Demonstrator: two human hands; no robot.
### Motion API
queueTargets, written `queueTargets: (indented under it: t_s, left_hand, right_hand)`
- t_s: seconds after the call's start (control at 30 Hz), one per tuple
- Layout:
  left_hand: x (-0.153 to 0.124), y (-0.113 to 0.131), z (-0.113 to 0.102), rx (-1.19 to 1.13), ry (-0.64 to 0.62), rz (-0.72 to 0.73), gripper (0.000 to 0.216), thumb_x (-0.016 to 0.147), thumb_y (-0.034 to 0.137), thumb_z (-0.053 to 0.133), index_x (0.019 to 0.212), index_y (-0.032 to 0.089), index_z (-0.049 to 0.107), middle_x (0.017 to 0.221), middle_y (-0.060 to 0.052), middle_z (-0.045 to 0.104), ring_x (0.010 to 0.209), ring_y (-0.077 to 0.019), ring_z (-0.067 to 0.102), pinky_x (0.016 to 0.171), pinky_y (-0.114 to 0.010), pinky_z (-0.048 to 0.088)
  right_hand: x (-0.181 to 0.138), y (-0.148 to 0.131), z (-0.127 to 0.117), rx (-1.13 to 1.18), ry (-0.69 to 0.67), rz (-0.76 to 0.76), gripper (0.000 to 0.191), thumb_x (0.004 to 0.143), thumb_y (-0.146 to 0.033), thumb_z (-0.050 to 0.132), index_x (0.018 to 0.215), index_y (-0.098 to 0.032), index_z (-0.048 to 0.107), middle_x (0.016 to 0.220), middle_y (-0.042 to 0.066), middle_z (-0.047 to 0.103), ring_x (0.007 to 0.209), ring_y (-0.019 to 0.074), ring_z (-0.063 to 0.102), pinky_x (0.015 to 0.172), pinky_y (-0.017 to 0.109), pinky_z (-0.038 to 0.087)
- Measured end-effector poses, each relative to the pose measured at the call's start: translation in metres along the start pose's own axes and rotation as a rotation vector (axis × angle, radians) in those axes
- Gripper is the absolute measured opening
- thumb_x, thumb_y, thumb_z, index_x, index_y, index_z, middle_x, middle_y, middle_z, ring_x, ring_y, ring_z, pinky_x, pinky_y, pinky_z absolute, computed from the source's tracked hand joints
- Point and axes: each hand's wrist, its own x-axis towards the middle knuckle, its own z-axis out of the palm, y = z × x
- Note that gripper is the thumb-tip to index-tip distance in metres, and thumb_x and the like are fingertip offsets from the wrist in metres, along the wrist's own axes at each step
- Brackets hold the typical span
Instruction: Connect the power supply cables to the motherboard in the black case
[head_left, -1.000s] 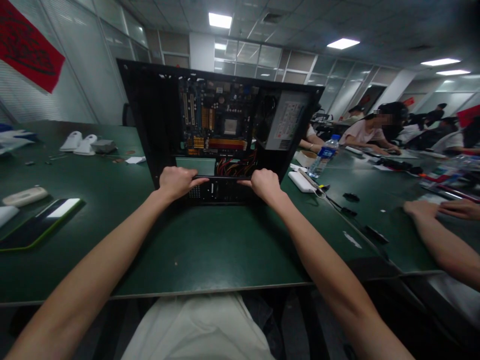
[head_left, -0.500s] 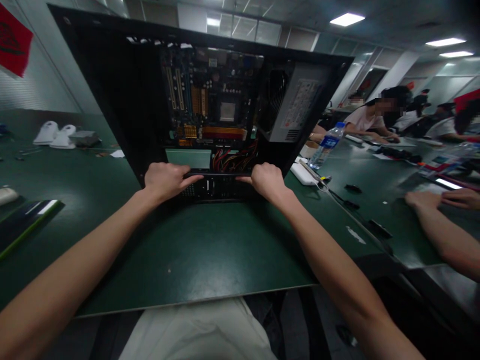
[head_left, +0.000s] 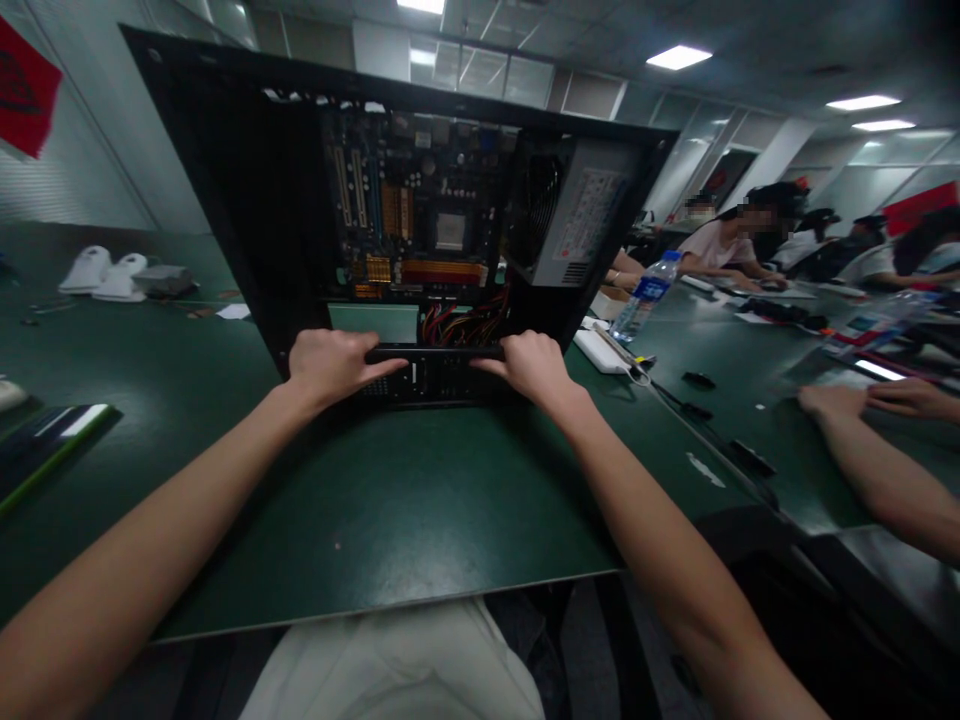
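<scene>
Computer case (head_left: 296, 215), black, open-sided, motherboard (head_left: 420, 215) exposed; left hand (head_left: 330, 364) and right hand (head_left: 534, 366) each pinching its near edge (head_left: 442, 351).

Finger ends of left hand (head_left: 330, 365) and right hand (head_left: 535, 365) hidden at the computer case (head_left: 442, 352) rail. Power supply label (head_left: 592, 215) print too small to read; bottle (head_left: 648, 295) print likewise. Green-edged device (head_left: 45, 450) and red banner (head_left: 34, 90) cut by left edge; co-worker's forearm (head_left: 892, 470) runs off the right.
</scene>
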Motion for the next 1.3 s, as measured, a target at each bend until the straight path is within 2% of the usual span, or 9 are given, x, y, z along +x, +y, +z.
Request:
queueTargets:
  t_s: [0.13, 0.3, 0.47, 0.67, 0.8, 0.93, 1.17, 1.3]
  left_hand:
    - [0.001, -0.002, 0.005, -0.01, 0.014, -0.006, 0.07, 0.095, 0.08, 0.037, 0.094, 0.021, 0.076, 0.086, -0.013, 0.076, 0.082, -0.0322, 0.071, 0.067, -0.033, 0.038]
    - [0.005, -0.004, 0.013, -0.027, 0.037, -0.019, 0.071, 0.097, 0.078, 0.036, 0.094, 0.02, 0.076, 0.088, -0.015, 0.076, 0.083, -0.0345, 0.071, 0.069, -0.035, 0.039]
    - [0.012, -0.003, 0.014, -0.032, 0.049, -0.014, 0.071, 0.097, 0.079, 0.035, 0.095, 0.02, 0.074, 0.09, -0.013, 0.076, 0.082, -0.031, 0.07, 0.07, -0.033, 0.038]
    - [0.019, -0.012, 0.015, -0.012, 0.053, 0.01, 0.069, 0.097, 0.077, 0.035, 0.092, 0.02, 0.073, 0.089, -0.013, 0.077, 0.082, -0.0304, 0.07, 0.066, -0.031, 0.035]
    - [0.019, -0.019, 0.016, 0.02, 0.047, 0.037, 0.067, 0.098, 0.075, 0.036, 0.091, 0.02, 0.073, 0.087, -0.014, 0.077, 0.08, -0.0303, 0.071, 0.062, -0.03, 0.031]
    - [0.019, -0.02, 0.018, 0.025, 0.057, 0.048, 0.076, 0.097, 0.079, 0.028, 0.09, 0.02, 0.075, 0.083, -0.014, 0.076, 0.076, -0.031, 0.071, 0.06, -0.031, 0.03]
    - [0.019, -0.016, 0.012, 0.006, 0.044, 0.021, 0.08, 0.095, 0.082, 0.028, 0.089, 0.02, 0.078, 0.079, -0.014, 0.076, 0.075, -0.0311, 0.071, 0.059, -0.03, 0.029]
    - [0.018, -0.015, 0.007, 0.002, 0.027, 0.014, 0.081, 0.094, 0.083, 0.026, 0.089, 0.02, 0.078, 0.08, -0.014, 0.076, 0.075, -0.0301, 0.071, 0.059, -0.029, 0.03]
  right_hand:
    - [0.003, 0.002, 0.005, 0.002, 0.03, 0.013, 0.073, 0.095, -0.077, 0.046, 0.102, -0.012, 0.079, 0.095, 0.02, 0.075, 0.089, 0.0303, 0.072, 0.072, 0.031, 0.046]
    - [0.014, 0.01, 0.019, -0.055, 0.107, -0.047, 0.076, 0.093, -0.081, 0.045, 0.095, -0.014, 0.08, 0.088, 0.018, 0.077, 0.081, 0.0276, 0.072, 0.066, 0.029, 0.04]
    - [0.025, 0.02, 0.029, -0.057, 0.2, -0.093, 0.072, 0.096, -0.077, 0.046, 0.093, -0.014, 0.079, 0.088, 0.015, 0.078, 0.079, 0.025, 0.071, 0.062, 0.029, 0.03]
    - [0.027, 0.013, 0.031, -0.031, 0.227, -0.092, 0.072, 0.095, -0.079, 0.047, 0.093, -0.014, 0.078, 0.089, 0.014, 0.079, 0.077, 0.0234, 0.071, 0.06, 0.028, 0.026]
    - [0.024, 0.004, 0.034, -0.009, 0.219, -0.067, 0.069, 0.096, -0.077, 0.048, 0.095, -0.015, 0.078, 0.091, 0.014, 0.079, 0.079, 0.0232, 0.072, 0.06, 0.028, 0.028]
    - [0.021, -0.001, 0.033, 0.003, 0.193, -0.016, 0.067, 0.099, -0.074, 0.045, 0.098, -0.015, 0.078, 0.091, 0.015, 0.078, 0.082, 0.0241, 0.073, 0.063, 0.027, 0.035]
    - [0.017, -0.014, 0.018, 0.004, 0.105, 0.09, 0.084, 0.093, -0.085, 0.035, 0.099, -0.013, 0.079, 0.093, 0.019, 0.077, 0.09, 0.0309, 0.075, 0.07, 0.03, 0.048]
    - [0.017, -0.018, 0.009, 0.017, 0.052, 0.113, 0.085, 0.091, -0.085, 0.037, 0.101, -0.012, 0.08, 0.095, 0.023, 0.075, 0.095, 0.0324, 0.075, 0.075, 0.032, 0.051]
